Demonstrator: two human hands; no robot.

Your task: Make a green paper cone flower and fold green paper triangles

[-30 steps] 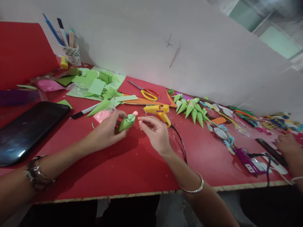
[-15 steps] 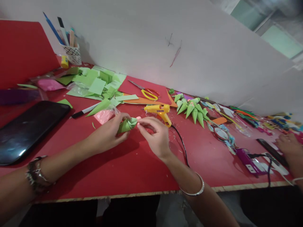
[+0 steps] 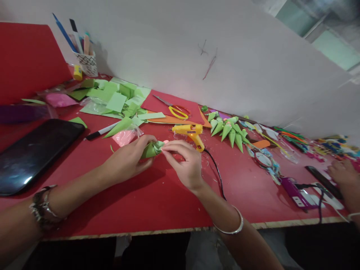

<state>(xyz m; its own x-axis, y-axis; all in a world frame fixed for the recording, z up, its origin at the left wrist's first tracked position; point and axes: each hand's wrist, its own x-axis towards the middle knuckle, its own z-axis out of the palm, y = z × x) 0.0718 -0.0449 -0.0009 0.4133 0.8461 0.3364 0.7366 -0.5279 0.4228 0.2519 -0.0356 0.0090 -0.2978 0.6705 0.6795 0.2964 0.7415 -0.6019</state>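
Observation:
My left hand (image 3: 132, 157) is closed around a green paper cone (image 3: 152, 150), its layered open end turned to the right. At that end, my right hand (image 3: 185, 161) pinches with thumb and forefinger; the fingertips touch the cone's rim. A small pink piece (image 3: 165, 142) shows just above these fingertips; whether it is glued or held I cannot tell. Behind my right hand lies a yellow glue gun (image 3: 188, 130) with a black cord. A clear bag of pink material (image 3: 125, 137) sits behind my left hand.
Green paper pieces (image 3: 112, 95) and scissors (image 3: 177, 112) lie at the back. Green paper cones (image 3: 229, 131) cluster right of the glue gun. A black tray-like object (image 3: 42, 150) is at left, a purple power strip (image 3: 298, 195) at right. Another person's hand (image 3: 344, 172) rests far right.
My right fingertips have shifted slightly left, closer onto the cone's rim, and the pink piece shows less between them. The left hand keeps its grip on the cone.

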